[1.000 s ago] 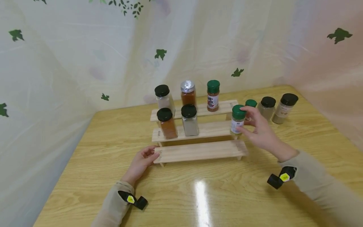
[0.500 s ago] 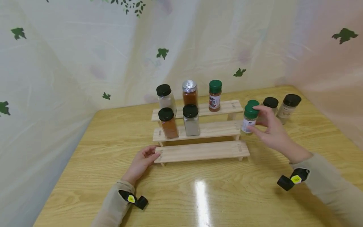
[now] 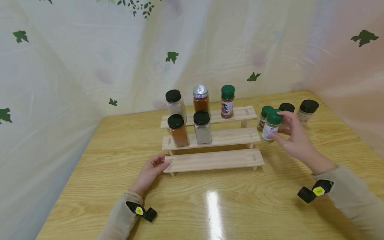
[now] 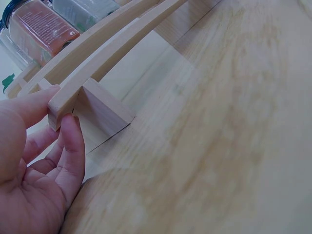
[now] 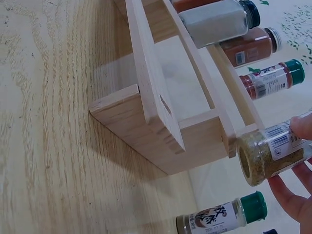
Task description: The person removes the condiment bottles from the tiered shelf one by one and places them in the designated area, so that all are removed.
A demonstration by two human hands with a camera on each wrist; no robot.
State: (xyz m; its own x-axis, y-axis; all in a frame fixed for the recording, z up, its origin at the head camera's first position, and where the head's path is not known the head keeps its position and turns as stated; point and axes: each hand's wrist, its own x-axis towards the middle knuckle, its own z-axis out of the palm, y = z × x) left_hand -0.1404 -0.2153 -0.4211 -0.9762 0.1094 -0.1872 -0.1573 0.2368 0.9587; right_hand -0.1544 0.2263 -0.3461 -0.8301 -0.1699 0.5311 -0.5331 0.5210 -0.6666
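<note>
A three-tier wooden spice rack (image 3: 214, 160) stands on the table. My left hand (image 3: 150, 174) holds the left end of its lowest shelf, thumb on top and fingers below, as the left wrist view shows. Off the rack's right end, my right hand (image 3: 295, 141) grips a green-capped spice jar (image 3: 270, 130) between thumb and fingers. Coarse yellow-brown seasoning shows through the jar (image 5: 258, 158) in the right wrist view, where it is raised beside the middle shelf's end. Just behind it stands another green-capped jar (image 3: 262, 122), partly covered in the head view.
On the middle shelf are an orange-brown jar (image 3: 179, 135) and a grey-white jar (image 3: 202, 131). The top shelf bears a black-capped jar (image 3: 175, 105), a silver-capped jar (image 3: 200, 98) and a green-capped red jar (image 3: 227, 106). Two black-capped jars, one nearer (image 3: 286, 107), one farther right (image 3: 306, 111), stand on the table.
My right hand has carried the green-capped jar rightward, away from the middle shelf's right end. The left hand has stayed on the lowest shelf.
</note>
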